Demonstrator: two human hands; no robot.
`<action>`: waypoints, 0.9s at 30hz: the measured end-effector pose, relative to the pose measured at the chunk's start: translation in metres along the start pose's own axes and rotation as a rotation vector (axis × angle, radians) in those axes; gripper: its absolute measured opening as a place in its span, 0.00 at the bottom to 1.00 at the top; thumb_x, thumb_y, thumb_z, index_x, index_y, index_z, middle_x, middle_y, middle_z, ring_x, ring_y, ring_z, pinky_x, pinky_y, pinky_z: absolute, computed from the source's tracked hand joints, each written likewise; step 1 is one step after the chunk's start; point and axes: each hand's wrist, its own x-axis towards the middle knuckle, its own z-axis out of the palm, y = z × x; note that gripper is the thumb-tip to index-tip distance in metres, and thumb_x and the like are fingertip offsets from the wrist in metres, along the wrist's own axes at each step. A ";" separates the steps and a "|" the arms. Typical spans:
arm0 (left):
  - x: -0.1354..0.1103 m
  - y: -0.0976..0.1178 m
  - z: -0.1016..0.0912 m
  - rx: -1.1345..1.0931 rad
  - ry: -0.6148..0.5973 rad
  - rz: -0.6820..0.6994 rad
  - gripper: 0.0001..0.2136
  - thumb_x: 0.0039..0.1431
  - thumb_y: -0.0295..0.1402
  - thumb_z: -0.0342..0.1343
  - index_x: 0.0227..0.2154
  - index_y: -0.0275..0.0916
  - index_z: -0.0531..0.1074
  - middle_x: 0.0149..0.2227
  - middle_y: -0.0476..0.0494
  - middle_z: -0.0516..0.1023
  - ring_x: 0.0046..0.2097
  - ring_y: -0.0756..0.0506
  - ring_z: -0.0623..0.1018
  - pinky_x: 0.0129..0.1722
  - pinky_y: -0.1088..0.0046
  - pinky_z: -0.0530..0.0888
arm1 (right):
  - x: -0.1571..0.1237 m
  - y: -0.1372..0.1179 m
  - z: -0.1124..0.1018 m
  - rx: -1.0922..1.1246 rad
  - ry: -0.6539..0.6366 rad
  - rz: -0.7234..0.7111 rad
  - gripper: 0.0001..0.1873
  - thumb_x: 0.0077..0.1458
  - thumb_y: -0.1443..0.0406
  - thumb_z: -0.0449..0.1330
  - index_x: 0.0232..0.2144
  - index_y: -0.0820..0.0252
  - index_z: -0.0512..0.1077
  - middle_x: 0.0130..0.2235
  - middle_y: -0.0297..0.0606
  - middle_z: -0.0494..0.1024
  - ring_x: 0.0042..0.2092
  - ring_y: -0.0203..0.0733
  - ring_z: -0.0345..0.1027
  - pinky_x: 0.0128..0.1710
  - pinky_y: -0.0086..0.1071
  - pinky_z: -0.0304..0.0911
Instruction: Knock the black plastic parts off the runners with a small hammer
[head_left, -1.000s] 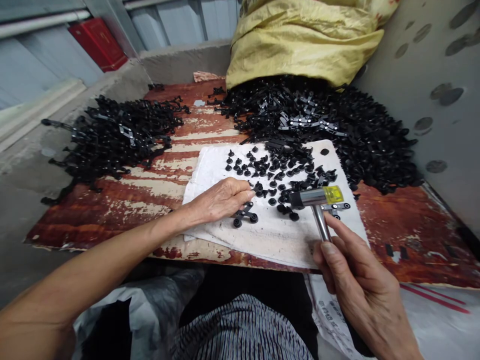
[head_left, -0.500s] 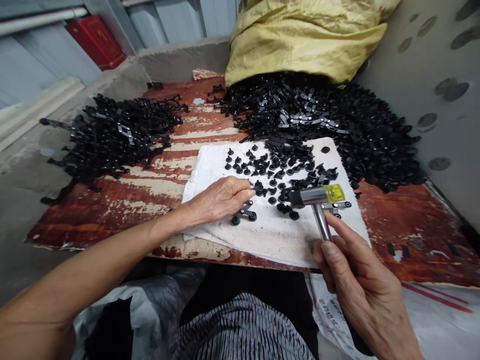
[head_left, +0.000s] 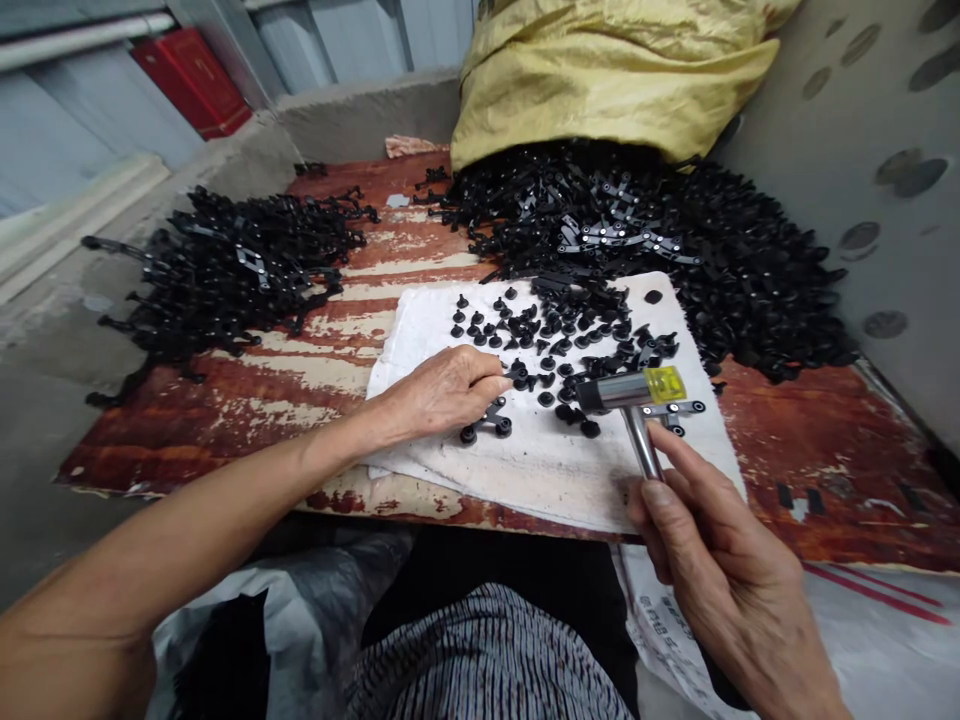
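Observation:
My right hand grips a small mallet by its metal handle; the head has a black face on the left and a yellow one on the right. The mallet is raised over a white cloth. My left hand is closed at the fingertips beside a black linkage piece with round knobs. What the fingertips pinch is hidden. Several small black knobs are scattered on the cloth between my hands. Partly behind the mallet lies a flat linkage bar with ringed holes.
A heap of black linkages lies at the left of the worn red board. A larger heap of black parts spreads at the back right, below a yellow sack. A red box stands by the wall.

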 end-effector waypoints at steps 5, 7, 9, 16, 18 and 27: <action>0.000 0.002 -0.003 0.004 0.008 -0.010 0.18 0.61 0.28 0.48 0.16 0.40 0.53 0.18 0.55 0.55 0.22 0.54 0.57 0.25 0.73 0.53 | 0.011 -0.004 0.000 -0.054 -0.047 -0.079 0.26 0.66 0.68 0.54 0.64 0.47 0.64 0.57 0.41 0.76 0.56 0.50 0.72 0.51 0.46 0.73; 0.000 0.001 -0.004 -0.001 0.004 -0.014 0.18 0.61 0.28 0.48 0.16 0.40 0.53 0.17 0.55 0.56 0.22 0.54 0.57 0.24 0.73 0.53 | 0.019 -0.011 0.000 -0.086 -0.067 -0.193 0.28 0.65 0.70 0.53 0.65 0.49 0.62 0.58 0.42 0.75 0.56 0.49 0.72 0.55 0.47 0.70; -0.001 0.001 -0.004 -0.014 -0.005 -0.020 0.17 0.61 0.29 0.49 0.16 0.39 0.55 0.18 0.55 0.56 0.22 0.54 0.57 0.24 0.74 0.53 | 0.029 -0.020 0.000 -0.123 -0.056 -0.283 0.31 0.64 0.73 0.52 0.66 0.50 0.60 0.57 0.43 0.76 0.53 0.47 0.75 0.53 0.44 0.71; -0.002 0.003 -0.004 -0.025 -0.006 -0.057 0.16 0.61 0.29 0.49 0.17 0.39 0.58 0.18 0.54 0.59 0.23 0.53 0.60 0.25 0.73 0.54 | 0.052 -0.024 0.005 -0.405 -0.130 -0.397 0.32 0.62 0.73 0.48 0.67 0.55 0.59 0.35 0.42 0.78 0.26 0.43 0.73 0.22 0.33 0.71; -0.002 0.003 -0.005 -0.008 -0.012 -0.065 0.16 0.61 0.28 0.49 0.17 0.39 0.57 0.17 0.54 0.58 0.22 0.53 0.60 0.25 0.72 0.54 | 0.053 -0.024 0.004 -0.422 -0.169 -0.397 0.31 0.62 0.73 0.48 0.66 0.55 0.60 0.34 0.41 0.77 0.27 0.43 0.73 0.23 0.35 0.71; -0.002 -0.001 -0.003 -0.014 -0.020 -0.035 0.15 0.61 0.29 0.48 0.18 0.40 0.57 0.18 0.54 0.60 0.22 0.53 0.60 0.24 0.73 0.55 | 0.056 -0.030 0.001 -0.422 -0.160 -0.457 0.35 0.60 0.75 0.48 0.68 0.55 0.57 0.32 0.41 0.75 0.24 0.43 0.68 0.20 0.33 0.66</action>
